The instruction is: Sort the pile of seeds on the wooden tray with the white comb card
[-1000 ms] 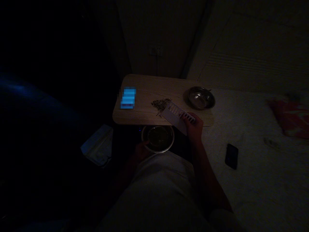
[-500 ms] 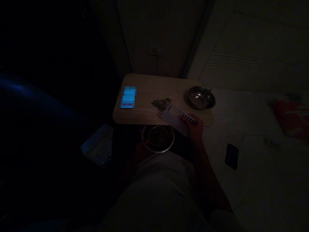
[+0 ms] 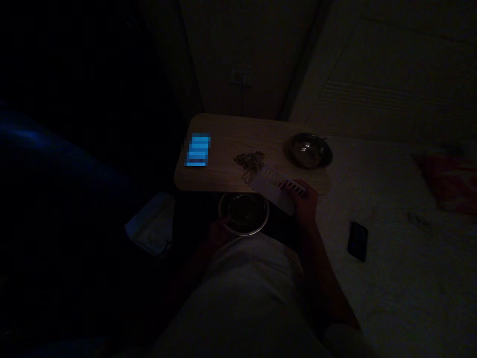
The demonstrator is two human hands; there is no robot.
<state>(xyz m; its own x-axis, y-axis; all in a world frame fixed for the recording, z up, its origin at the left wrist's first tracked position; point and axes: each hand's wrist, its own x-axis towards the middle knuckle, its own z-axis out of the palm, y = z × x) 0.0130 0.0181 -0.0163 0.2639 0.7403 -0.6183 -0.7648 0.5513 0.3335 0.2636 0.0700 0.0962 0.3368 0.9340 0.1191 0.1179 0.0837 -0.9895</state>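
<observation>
The room is very dark. My right hand (image 3: 304,204) is closed on a white flat card (image 3: 274,185) with slots along one edge, held at the near edge of a small wooden table (image 3: 223,174). The card's far end lies beside a small pile of dark seeds (image 3: 249,160). My left hand (image 3: 217,232) grips the rim of a steel bowl (image 3: 244,213) held just below the table's near edge; the bowl holds dark contents.
A second steel bowl (image 3: 311,150) stands at the table's right end. A lit phone screen (image 3: 198,149) lies on the table's left. A dark phone (image 3: 357,240) rests on the bed to my right. A pale bag (image 3: 151,229) lies lower left.
My right hand and the card have drawn slightly nearer to the table's edge. The bowl and left hand stay put.
</observation>
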